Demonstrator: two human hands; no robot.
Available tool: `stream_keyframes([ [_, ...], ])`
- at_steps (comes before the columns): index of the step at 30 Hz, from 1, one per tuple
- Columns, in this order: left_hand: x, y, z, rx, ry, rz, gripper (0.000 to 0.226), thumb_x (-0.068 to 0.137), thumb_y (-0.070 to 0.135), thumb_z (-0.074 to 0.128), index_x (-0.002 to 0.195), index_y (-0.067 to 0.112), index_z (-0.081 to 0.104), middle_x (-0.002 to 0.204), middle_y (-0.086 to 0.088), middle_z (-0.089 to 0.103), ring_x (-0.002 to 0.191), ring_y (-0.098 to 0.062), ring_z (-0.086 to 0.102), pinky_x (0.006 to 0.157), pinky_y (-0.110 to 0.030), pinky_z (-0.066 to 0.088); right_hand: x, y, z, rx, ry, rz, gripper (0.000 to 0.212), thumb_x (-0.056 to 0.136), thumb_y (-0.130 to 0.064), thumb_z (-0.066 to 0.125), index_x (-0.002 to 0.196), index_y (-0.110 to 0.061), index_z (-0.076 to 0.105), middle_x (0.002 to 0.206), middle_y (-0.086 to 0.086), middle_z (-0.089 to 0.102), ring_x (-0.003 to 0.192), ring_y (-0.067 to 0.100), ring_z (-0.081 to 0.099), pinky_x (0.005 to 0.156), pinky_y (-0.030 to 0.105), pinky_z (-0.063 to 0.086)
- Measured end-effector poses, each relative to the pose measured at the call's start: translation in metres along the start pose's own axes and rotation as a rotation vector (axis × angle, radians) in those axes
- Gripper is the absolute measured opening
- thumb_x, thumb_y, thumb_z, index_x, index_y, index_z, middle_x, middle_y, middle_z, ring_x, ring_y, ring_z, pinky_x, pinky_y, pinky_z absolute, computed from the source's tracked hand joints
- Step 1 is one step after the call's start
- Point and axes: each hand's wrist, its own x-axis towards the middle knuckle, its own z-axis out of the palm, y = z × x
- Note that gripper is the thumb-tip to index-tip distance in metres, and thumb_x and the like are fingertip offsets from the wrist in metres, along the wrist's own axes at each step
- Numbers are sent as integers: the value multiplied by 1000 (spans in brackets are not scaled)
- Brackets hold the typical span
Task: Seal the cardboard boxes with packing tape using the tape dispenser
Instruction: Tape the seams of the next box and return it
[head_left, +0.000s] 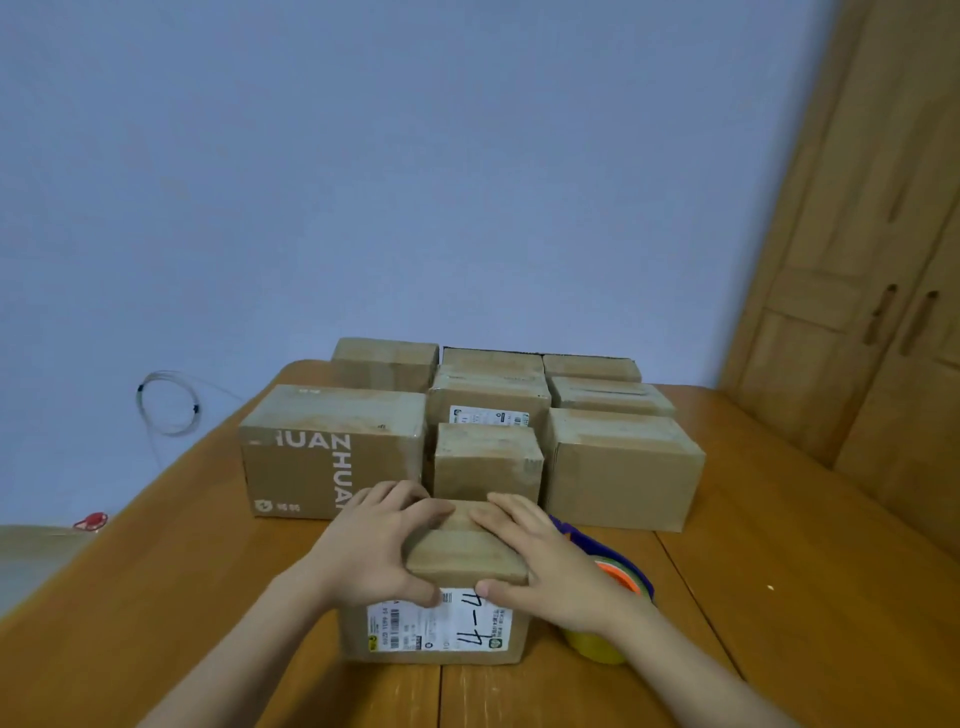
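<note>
Right now both hands grip the nearest cardboard box (457, 587) at the front of the worktop (156, 597): the left hand (374, 545) and right hand (550, 561) lie fingers over the top flaps, thumbs curled down the labelled front. The tape dispenser (618, 577) sits just beside the box on its right, half hidden by the right wrist. If either hand lets go to fetch it, the flaps may spring apart, and tape laid then would likely seal a gaping seam.
</note>
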Motion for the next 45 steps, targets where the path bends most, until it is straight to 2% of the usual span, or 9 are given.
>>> stream_keyframes([
  [5,-4,-2,2,-63,-3,-18,104,51,82,36,145,39,31,139,13,33,130,-9,26,107,-28,23,-9,11,-17,156,145,66,64,85,-76,30,141,-44,33,152,-19,25,141,-3,15,115,27,16],
  [8,-3,-2,1,-78,-5,-24,105,50,83,37,145,40,31,139,13,33,131,-10,25,107,-29,24,-16,32,-39,163,334,190,37,97,-26,52,133,-30,50,137,-12,48,131,6,39,113,32,29],
  [11,-4,-3,3,-84,-8,-32,105,49,83,38,145,41,31,139,13,33,131,-10,25,107,-29,24,-25,51,-56,96,219,357,53,87,1,55,136,-20,49,139,-1,48,131,14,41,112,29,29],
  [16,-4,-4,5,-80,-24,-34,103,51,84,38,144,43,28,140,15,30,131,-8,24,109,-29,23,-27,65,-42,-38,-176,521,79,86,-18,65,152,-23,21,148,3,39,121,15,50,94,22,46],
  [23,-6,-3,4,-58,-54,-24,100,55,83,40,145,44,23,142,17,26,131,-4,19,109,-26,19,-13,68,-18,-180,-21,622,71,83,-18,71,145,-20,37,130,7,56,108,20,59,76,25,51],
  [31,-2,-5,-2,-102,-110,-25,101,57,92,28,147,45,23,148,19,24,134,-2,14,112,-27,17,-12,68,-70,-1,497,158,61,72,24,52,121,-11,60,100,-12,51,104,17,53,81,2,35],
  [38,4,6,-26,-362,9,-65,70,82,74,34,133,32,55,142,12,48,132,0,33,104,-19,26,-4,38,-90,-127,582,-150,66,69,7,43,128,-18,57,118,-10,49,114,12,47,93,13,37],
  [41,5,29,-36,-738,169,-95,82,82,79,31,108,12,71,101,4,69,100,-8,60,80,-16,41,-2,24,-92,-157,594,-191,67,67,5,43,130,-19,55,120,-10,49,115,9,46,95,10,36],
  [45,15,52,-50,-1219,174,-204,55,84,55,41,99,11,70,91,-1,73,82,-12,66,78,-23,50,0,9,-92,-257,592,-254,69,70,3,47,132,-26,46,132,-5,52,123,10,45,100,21,39],
])
